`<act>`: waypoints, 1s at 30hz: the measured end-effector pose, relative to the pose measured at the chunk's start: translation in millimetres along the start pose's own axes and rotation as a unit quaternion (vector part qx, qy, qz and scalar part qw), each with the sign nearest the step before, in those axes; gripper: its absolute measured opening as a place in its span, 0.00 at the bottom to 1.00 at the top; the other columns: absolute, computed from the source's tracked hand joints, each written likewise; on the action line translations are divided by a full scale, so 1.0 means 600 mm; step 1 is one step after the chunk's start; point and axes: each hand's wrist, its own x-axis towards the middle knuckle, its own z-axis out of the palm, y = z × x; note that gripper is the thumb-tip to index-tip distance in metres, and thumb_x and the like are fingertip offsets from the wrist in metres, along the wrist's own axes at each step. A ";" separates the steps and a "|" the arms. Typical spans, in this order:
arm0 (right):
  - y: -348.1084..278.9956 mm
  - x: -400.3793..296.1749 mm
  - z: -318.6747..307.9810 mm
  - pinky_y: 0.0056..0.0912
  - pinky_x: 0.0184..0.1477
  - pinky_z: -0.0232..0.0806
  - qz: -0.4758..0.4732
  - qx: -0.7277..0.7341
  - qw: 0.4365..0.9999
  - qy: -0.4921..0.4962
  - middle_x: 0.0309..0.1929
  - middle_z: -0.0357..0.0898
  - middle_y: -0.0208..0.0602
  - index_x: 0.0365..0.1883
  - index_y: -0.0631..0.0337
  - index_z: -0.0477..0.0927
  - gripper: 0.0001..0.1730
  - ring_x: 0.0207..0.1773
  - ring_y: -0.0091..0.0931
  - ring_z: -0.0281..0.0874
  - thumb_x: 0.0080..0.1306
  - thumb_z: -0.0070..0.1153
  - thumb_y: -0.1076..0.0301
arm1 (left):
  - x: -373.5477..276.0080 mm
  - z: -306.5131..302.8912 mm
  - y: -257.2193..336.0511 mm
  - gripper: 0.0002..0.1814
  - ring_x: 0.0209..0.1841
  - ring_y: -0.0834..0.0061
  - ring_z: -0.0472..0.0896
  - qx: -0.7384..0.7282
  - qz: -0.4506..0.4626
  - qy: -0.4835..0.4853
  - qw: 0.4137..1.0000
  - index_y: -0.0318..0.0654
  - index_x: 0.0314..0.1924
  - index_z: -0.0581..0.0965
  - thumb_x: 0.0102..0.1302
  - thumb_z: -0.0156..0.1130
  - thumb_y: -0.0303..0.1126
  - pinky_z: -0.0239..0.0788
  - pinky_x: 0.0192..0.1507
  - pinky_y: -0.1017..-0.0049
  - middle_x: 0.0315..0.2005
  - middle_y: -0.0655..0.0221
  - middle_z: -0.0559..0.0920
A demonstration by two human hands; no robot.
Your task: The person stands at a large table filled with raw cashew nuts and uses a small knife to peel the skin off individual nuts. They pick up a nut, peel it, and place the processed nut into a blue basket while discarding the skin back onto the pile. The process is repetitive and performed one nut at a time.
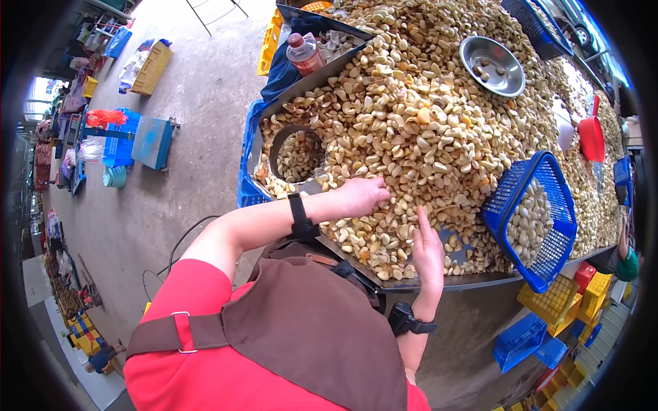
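A heap of pale garlic cloves (pixel 432 128), some with brownish skin, covers the metal table in front of me. My left hand (pixel 362 198) reaches over the near side of the heap, fingers curled down among the cloves. Whether it pinches one is hidden. To its right, my right hand (pixel 427 251) is held edge-on with straightened fingers, its tips touching cloves, and nothing shows in it. Loose cloves (pixel 380 246) lie between the hands and the table's edge. Left of my left hand is a round opening (pixel 298 154) in the tabletop, with cloves visible inside.
A blue plastic basket (pixel 560 205) of white peeled cloves tilts at the right edge. Farther back are a steel bowl (pixel 492 66) holding a few cloves and a red scoop (pixel 591 136). A bottle (pixel 304 54) stands in the metal corner tray. Another person's arm (pixel 623 241) shows far right.
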 end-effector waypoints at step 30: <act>-0.036 -0.019 -0.039 0.38 0.56 0.66 -0.091 0.237 0.951 0.179 0.57 0.73 0.57 0.66 0.65 0.63 0.28 0.57 0.45 0.74 0.67 0.49 0.70 | 0.071 -0.079 0.102 0.21 0.29 0.91 0.73 -0.723 -0.129 -0.130 0.666 0.40 0.58 0.72 0.67 0.61 0.37 0.61 0.26 0.90 0.37 0.77 0.80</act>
